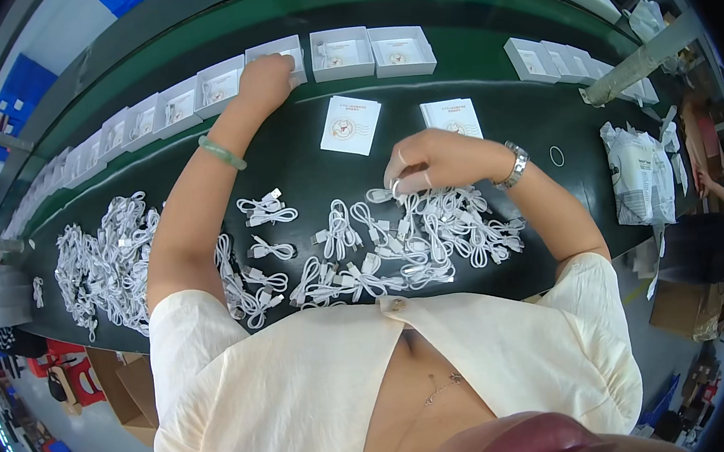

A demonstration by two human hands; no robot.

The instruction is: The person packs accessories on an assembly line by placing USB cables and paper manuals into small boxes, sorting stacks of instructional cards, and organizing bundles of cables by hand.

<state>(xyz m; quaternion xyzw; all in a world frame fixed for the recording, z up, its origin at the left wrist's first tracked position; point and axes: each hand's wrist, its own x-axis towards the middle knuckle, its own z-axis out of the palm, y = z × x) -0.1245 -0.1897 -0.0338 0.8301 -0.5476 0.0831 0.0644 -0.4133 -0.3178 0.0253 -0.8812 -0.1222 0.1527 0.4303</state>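
My left hand (268, 82), fingers curled, reaches over the front of an open white box (273, 48) in the row at the back. Whatever its fingertips hold is hidden. Nearer to me, my right hand (438, 159) pinches a bundled white cable (379, 195) at the upper left of a cable pile (458, 227). White bands circle some of its fingers. Just beyond that hand lies a stack of printed white cards (454, 114). A second card stack (351, 126) lies between my hands. Loose bundled cables (266, 207) are below my left forearm.
Open white boxes (180, 106) line the green conveyor (466, 42), some with cables inside. More boxes (531, 60) stand at right, near a post (643, 66). A big cable heap (109, 268) lies left. A white plastic bag (638, 171) and a rubber band (557, 156) are at right.
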